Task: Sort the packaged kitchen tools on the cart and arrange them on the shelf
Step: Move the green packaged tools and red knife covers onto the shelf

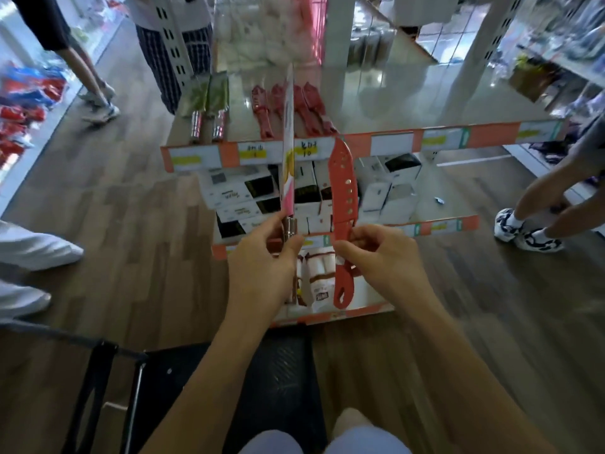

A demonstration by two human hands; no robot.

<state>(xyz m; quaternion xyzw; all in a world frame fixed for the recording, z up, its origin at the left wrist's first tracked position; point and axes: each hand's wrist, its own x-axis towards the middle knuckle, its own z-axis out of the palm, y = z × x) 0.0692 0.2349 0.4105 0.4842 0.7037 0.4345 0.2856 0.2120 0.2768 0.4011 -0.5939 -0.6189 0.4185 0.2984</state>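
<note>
My left hand (265, 257) is closed around the steel handle of a carded knife in a pink-and-yellow sleeve (288, 152), thumb and fingers pinched just under the packaging. I see it almost edge-on, so it reads as a thin strip running straight up and away from me toward the shelf. Its long axis points at the top glossy shelf board (409, 103), and its tip overlaps the gap between the two groups already lying there.

Leftmost on that board lie two green-carded knives with silver handles (209, 106), handles toward me. Just to their right sits a row of red plastic knives (294, 103), also handles toward me, blades pointing away.

My right hand (376, 257) grips a red plastic knife with a perforated blade (342, 198) at the junction of blade and handle, fingers curled over it, the handle's loop end hanging below my palm. Its axis also runs up and away, leaning slightly left at the tip.

I judge the red knife belongs with the red row, which lies straight ahead and a touch left of my right hand; that hand is the nearer one. Both items already lie along the same line as the shelved ones, so laying them down should need little turning.

The black cart (281, 371) sits below my forearms, close to my knees.
</note>
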